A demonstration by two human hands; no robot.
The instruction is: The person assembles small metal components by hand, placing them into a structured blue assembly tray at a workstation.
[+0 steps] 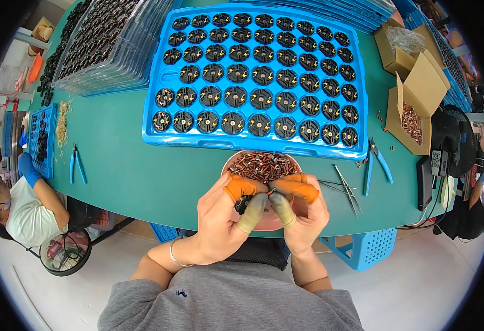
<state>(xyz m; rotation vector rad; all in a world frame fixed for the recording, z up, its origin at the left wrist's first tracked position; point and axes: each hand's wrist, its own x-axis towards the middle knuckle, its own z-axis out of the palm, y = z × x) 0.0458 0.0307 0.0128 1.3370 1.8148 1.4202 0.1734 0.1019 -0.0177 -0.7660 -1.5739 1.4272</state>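
My left hand (220, 218), with orange and pale finger cots on its tips, grips a round black part (243, 204) mostly hidden by the fingers. My right hand (302, 212), in similar cots, pinches against the part's edge; a tiny piece shows at its fingertips, its kind unclear. The fingertips of both hands nearly meet above a pink bowl (228, 164) full of small copper-and-red cylindrical components (264, 165). Just beyond the bowl lies a blue tray (209, 139) with rows of round black parts (235, 96) bearing yellow marks; one pocket at its left holds none.
Tweezers (348, 190) and blue-handled cutters (377, 165) lie right of the bowl. More cutters (76, 164) lie left. Clear stacked trays (109, 60) stand back left, cardboard boxes (413, 105) at right. A co-worker (27, 209) sits left by a smaller blue tray (42, 138).
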